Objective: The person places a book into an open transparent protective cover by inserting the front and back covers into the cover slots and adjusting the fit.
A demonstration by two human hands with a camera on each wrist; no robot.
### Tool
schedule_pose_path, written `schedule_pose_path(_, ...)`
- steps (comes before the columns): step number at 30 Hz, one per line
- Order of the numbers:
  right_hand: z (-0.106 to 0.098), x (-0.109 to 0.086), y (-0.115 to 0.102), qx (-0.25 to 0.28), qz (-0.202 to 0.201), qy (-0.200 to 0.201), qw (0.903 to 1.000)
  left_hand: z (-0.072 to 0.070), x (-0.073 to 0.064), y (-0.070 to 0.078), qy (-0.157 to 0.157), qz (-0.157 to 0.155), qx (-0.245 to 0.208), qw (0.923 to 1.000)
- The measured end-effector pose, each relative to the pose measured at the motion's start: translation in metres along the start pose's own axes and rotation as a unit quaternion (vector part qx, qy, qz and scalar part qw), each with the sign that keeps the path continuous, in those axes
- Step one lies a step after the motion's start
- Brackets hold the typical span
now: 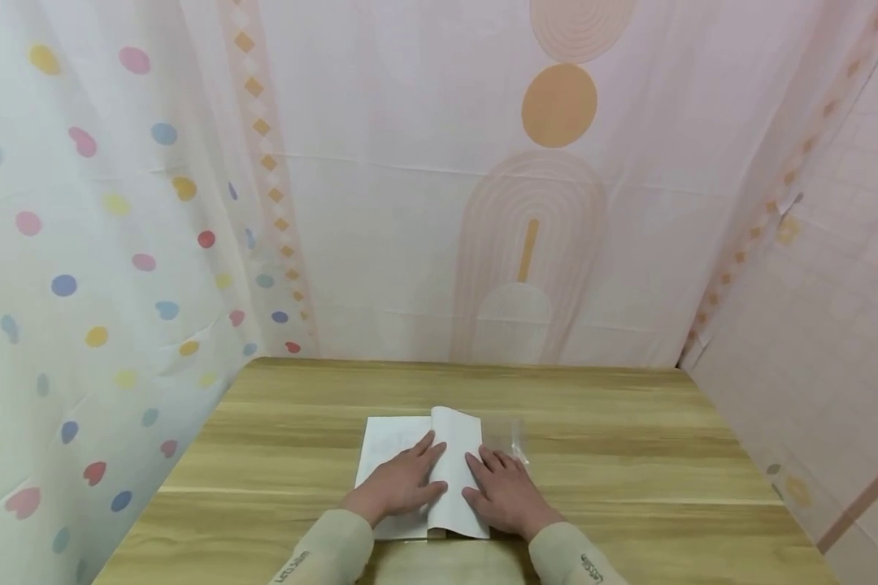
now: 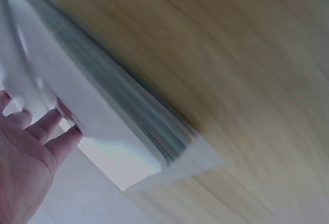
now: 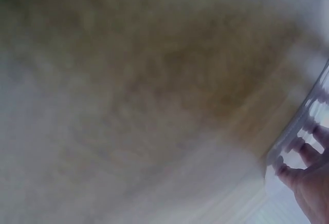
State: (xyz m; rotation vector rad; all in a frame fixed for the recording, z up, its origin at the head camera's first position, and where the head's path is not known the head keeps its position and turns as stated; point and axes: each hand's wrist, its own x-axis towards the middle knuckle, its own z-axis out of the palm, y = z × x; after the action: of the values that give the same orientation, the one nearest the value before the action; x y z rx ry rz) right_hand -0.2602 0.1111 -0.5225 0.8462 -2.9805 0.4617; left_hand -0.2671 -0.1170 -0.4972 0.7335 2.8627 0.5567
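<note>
A thick book with white pages (image 1: pixel 391 435) lies on the wooden table, and a white leaf (image 1: pixel 455 455) bulges up along its right part. My left hand (image 1: pixel 404 479) rests on the book with spread fingers, their tips by the left side of the raised leaf. On the other side, my right hand (image 1: pixel 506 491) lies at the leaf's right edge, fingers extended. Clear plastic film (image 1: pixel 518 443) extends to the right of the book. The left wrist view shows the book's page edges (image 2: pixel 118 93). In the right wrist view, fingertips touch clear glossy film (image 3: pixel 288 142).
The wood-grain table (image 1: pixel 629 455) stretches around the book on both sides and behind it. Patterned curtains hang close by: a dotted one (image 1: pixel 110 244) at left, a pale one (image 1: pixel 380 244) behind, another (image 1: pixel 834 325) at right.
</note>
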Motion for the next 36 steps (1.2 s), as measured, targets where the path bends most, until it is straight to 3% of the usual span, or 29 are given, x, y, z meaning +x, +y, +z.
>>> schedule_pose_path(6,-0.001,0.002,0.006,-0.005,-0.014,0.011,0.9998,-0.003,0.003,-0.001,0.005,0.01,-0.047,0.9988)
schedule_pose_path(13,-0.007,-0.001,0.002,0.016,0.001,-0.003,0.9999,0.006,0.007,-0.003,0.014,0.018,0.013,0.9997)
schedule_pose_path(23,-0.006,0.001,-0.005,0.013,0.006,-0.01,0.9998,-0.001,0.003,0.0,0.014,0.022,0.026,0.9993)
schedule_pose_path(33,-0.007,0.002,-0.005,0.022,0.007,-0.022,0.9995,0.0,-0.002,-0.001,0.005,0.001,-0.099,0.9951)
schedule_pose_path(36,-0.007,0.002,-0.003,0.034,0.011,-0.022,0.9991,0.0,-0.003,-0.002,-0.004,-0.005,-0.106,0.9944)
